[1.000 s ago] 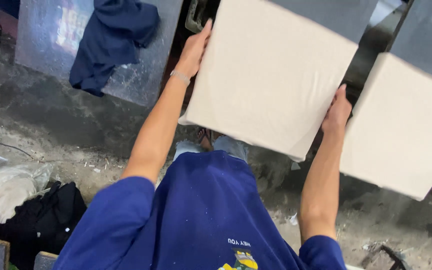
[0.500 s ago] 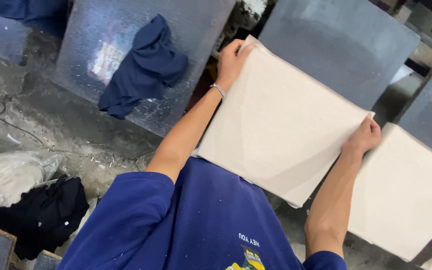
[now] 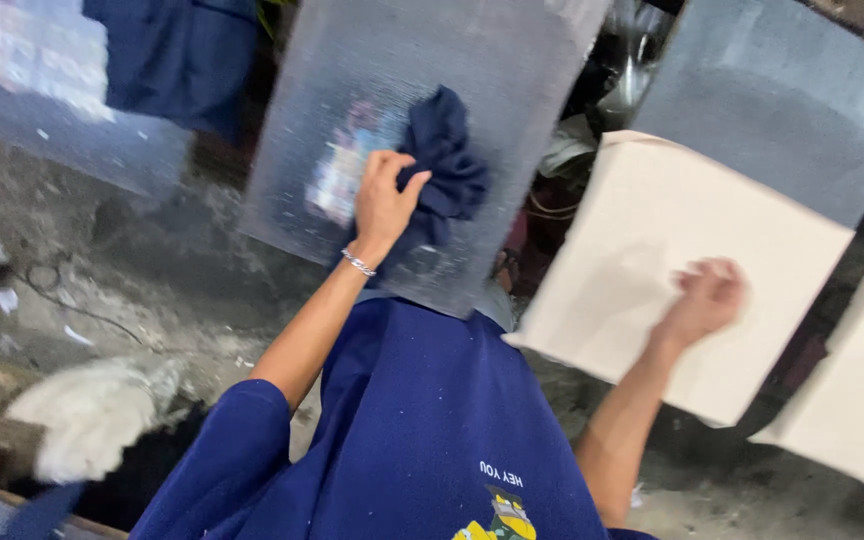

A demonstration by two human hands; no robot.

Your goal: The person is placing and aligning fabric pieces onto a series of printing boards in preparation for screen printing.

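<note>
Navy cloth (image 3: 444, 175) under left hand (image 3: 384, 203); right hand (image 3: 707, 297) on cream sheet (image 3: 672, 260).

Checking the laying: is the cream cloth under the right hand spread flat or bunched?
Spread flat: the cream cloth lies smooth over its board, right hand pressing on it.

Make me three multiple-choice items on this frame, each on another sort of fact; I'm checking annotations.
1. Where is the left hand?
A. on the dark blue cloth
B. on the floor
C. on a cream sheet
2. What colour is the sheet under the right hand?
A. red
B. cream
C. green
3. How does the dark blue cloth lie on the grey board?
A. folded square
B. bunched up
C. rolled tight

1 A: fingers grip the cloth.
2 B: pale cream surface.
3 B: crumpled folds.
</note>
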